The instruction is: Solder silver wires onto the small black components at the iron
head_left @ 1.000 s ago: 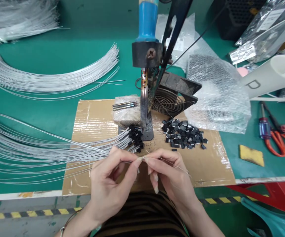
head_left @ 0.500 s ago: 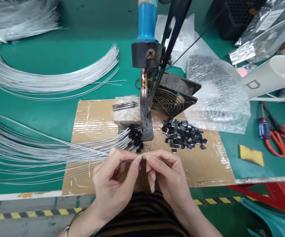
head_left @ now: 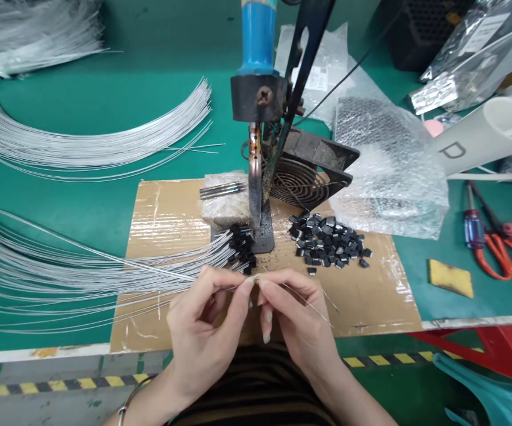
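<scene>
My left hand [head_left: 206,325] is closed, its thumb and index finger pinched around the end of a grey wire mostly hidden by the fingers. My right hand [head_left: 302,310] pinches at the same spot, fingertips touching the left ones. Thin wire strands [head_left: 306,303] run out of the right hand toward the lower right. Whatever sits between the fingertips is too small to make out. Just beyond the hands lie grey wires [head_left: 158,273] with black connectors [head_left: 241,245] on their ends. Loose black connectors [head_left: 329,242] are heaped to the right.
A soldering iron [head_left: 254,171] on a stand points down over the cardboard sheet [head_left: 371,307]. Behind it are a black fan [head_left: 309,171] and bubble wrap [head_left: 389,171]. Another wire bundle [head_left: 96,142] lies back left. A yellow sponge [head_left: 451,278] and orange-handled scissors [head_left: 502,260] lie right.
The right hand's fingers and the thin strands have shifted slightly, with one strand end now showing above the fingertips. The left hand keeps its pinch. The whole view has moved a little.
</scene>
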### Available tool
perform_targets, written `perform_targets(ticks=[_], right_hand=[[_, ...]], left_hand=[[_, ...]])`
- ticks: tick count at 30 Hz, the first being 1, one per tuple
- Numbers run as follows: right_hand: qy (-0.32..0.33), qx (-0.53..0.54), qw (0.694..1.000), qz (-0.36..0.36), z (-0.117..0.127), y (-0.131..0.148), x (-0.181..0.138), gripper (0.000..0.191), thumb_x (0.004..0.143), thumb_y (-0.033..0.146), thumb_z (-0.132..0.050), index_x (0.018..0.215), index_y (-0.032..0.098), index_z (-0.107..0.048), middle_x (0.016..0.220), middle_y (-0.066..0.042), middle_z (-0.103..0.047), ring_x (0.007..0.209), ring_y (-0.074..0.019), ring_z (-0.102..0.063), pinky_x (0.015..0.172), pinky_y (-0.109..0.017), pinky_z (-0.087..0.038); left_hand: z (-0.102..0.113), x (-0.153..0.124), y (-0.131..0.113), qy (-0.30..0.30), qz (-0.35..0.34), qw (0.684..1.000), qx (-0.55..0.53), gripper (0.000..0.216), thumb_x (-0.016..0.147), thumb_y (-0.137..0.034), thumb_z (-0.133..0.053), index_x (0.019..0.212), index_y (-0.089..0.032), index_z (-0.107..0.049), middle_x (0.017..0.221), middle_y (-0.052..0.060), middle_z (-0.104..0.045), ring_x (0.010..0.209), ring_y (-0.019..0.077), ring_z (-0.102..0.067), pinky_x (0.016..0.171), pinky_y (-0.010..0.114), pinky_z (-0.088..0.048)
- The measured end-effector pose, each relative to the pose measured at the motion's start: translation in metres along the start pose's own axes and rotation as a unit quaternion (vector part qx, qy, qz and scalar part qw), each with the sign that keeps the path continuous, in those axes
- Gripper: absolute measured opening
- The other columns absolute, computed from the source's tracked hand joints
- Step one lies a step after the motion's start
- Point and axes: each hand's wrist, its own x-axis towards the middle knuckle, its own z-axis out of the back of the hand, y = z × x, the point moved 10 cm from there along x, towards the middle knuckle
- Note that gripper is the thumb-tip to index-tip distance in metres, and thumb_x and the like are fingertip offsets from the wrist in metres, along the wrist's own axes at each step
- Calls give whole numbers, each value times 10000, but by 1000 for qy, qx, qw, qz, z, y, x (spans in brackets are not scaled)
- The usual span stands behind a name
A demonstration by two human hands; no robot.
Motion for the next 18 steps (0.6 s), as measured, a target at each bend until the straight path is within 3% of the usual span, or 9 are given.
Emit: perform_targets(ticks=[18], right_hand=[[18,-47,999,-19,6,4,0,102,863,298,-865,827,207,-838,644,29,-711,419,-72,-619,412,-160,-512]], left_hand=[[-2,0,-2,31,-8,999,3,105,944,-137,-715,935,-240,-704,749,-12,-652,631,115,-597,540,218,-452]])
